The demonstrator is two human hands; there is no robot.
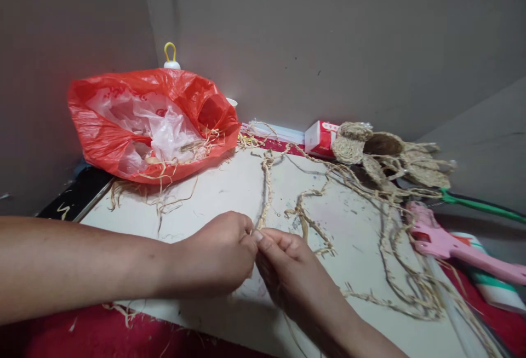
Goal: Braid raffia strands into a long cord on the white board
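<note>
Centrally, the left hand [228,251], curled closed, and right hand [290,262], thumb against fingers, pinch the near end of a braided cord [268,185]; it stretches far across a white board [228,188], right of a red bag [102,131].

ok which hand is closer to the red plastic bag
Left. The left hand is on the near side of the red plastic bag, a bit to its right and apart from it; the right hand is further right, beyond the left.

Braided cord [268,188] lies on the board [222,188], bag [98,140] left, glue gun [438,240] right, perhaps overlapping its edge
</note>
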